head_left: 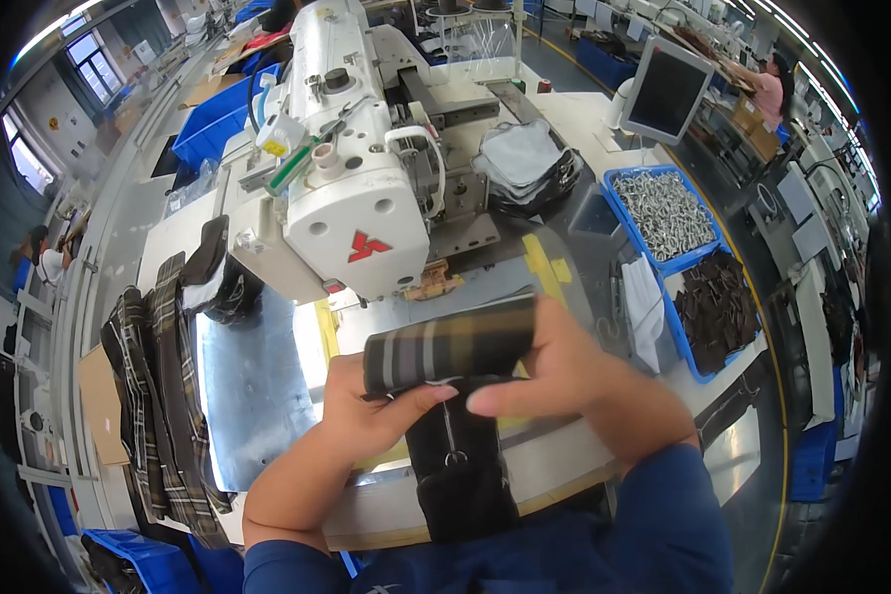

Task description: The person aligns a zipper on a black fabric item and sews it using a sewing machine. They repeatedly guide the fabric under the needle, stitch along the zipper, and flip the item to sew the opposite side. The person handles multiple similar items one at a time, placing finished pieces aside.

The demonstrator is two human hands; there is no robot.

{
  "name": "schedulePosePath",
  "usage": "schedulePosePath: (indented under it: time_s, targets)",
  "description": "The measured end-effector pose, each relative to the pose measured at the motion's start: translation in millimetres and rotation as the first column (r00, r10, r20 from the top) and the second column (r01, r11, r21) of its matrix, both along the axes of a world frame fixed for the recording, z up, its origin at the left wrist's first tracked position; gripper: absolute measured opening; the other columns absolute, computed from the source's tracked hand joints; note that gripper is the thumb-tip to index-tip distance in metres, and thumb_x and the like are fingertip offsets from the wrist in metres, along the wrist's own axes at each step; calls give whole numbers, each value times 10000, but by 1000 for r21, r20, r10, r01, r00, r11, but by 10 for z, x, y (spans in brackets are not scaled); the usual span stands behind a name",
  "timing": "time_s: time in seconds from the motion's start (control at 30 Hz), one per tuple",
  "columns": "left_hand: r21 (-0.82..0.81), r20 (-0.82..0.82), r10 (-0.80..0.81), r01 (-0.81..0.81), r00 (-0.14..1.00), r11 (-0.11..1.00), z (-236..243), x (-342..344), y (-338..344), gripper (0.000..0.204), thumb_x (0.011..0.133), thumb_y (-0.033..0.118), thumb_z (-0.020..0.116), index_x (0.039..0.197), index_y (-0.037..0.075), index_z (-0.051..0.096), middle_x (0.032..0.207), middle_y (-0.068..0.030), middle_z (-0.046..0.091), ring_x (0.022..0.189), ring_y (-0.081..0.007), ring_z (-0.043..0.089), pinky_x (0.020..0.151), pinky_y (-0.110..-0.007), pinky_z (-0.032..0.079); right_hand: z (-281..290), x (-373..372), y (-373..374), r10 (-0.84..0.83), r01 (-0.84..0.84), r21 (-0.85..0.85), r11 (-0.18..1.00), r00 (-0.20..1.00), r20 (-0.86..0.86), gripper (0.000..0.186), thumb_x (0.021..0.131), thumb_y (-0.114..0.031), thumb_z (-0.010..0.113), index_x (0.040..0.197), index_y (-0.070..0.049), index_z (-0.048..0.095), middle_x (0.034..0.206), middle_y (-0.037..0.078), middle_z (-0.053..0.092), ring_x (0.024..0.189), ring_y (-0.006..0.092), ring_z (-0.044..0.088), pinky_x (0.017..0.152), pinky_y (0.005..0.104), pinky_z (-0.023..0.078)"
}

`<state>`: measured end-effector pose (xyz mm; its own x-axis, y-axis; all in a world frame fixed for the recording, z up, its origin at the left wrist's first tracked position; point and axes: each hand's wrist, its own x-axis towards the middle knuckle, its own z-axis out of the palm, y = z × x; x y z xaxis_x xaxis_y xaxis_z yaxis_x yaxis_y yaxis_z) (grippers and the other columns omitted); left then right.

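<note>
Between my hands is a dark plaid fabric piece (pixel 449 343) with grey, white and brown stripes, slightly blurred and curved over. My left hand (pixel 374 408) grips its left end from below, thumb along the near edge. At the right end my right hand (pixel 554 361) holds the same piece, fingers behind it and thumb pointing inward. A black fabric part (pixel 465 490) hangs down from the piece toward me, with a small metal ring (pixel 454 458) on it. Just beyond stands a white industrial sewing machine (pixel 361 193), its head above a metal plate.
Plaid strips (pixel 173 396) lie stacked at the left beside a shiny metal sheet (pixel 257 396). Grey and black pieces (pixel 520 158) are piled behind at right. Blue trays of metal hardware (pixel 663 213) and dark fabric bits (pixel 713 312) line the right edge, near a monitor (pixel 667 91).
</note>
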<state>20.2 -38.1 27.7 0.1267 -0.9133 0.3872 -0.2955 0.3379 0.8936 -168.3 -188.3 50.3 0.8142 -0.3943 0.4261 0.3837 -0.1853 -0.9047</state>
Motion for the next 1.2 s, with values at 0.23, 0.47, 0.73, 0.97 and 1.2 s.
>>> schedulePosePath:
  time_s: [0.23, 0.47, 0.73, 0.97, 1.2]
  targets:
    - [-104, 299, -43, 77, 953, 992, -110, -58, 54, 339, 772, 61, 894, 1101, 113, 838, 1148, -129, 800, 971, -345, 782, 825, -393, 628, 216, -239, 66, -8, -33, -101, 994, 924, -382, 502, 829, -247, 923, 1223, -12, 719, 1128, 117, 741, 1052, 209, 700, 962, 377, 546]
    - [-228, 435, 26, 82, 900, 970, -99, -87, 110, 353, 741, 107, 932, 1082, 126, 843, 1191, -128, 790, 985, -339, 777, 827, -393, 621, 242, -157, 26, 40, -5, 71, 997, 866, -499, 568, 840, -181, 929, 1315, 2, 678, 1219, 112, 737, 1110, 213, 676, 996, 371, 532]
    - [-450, 364, 485, -305, 795, 839, -195, -91, 252, 363, 724, 163, 950, 1069, 192, 840, 1121, -14, 706, 927, -246, 643, 752, -389, 492, -8, -36, 58, 25, 12, 99, 995, 932, -362, 632, 858, -171, 915, 1411, -10, 655, 1320, 120, 723, 1214, 208, 646, 1078, 375, 503]
    - [-577, 762, 501, 80, 410, 813, 55, -147, 260, 296, 745, 121, 826, 1030, 197, 843, 1090, 67, 676, 982, -149, 571, 824, -313, 393, -29, -34, 64, 14, -29, -41, 999, 944, -329, 530, 875, -159, 860, 1346, 5, 680, 1241, 159, 745, 1103, 259, 671, 1025, 391, 524]
    - [-648, 734, 572, 123, 365, 752, 33, -158, 295, 255, 732, 129, 791, 974, 186, 844, 977, 76, 688, 929, -132, 572, 781, -293, 362, 19, -63, 110, -80, 16, -289, 957, 974, -211, 483, 922, -237, 800, 1326, -2, 679, 1251, 192, 715, 1141, 403, 656, 1051, 465, 501]
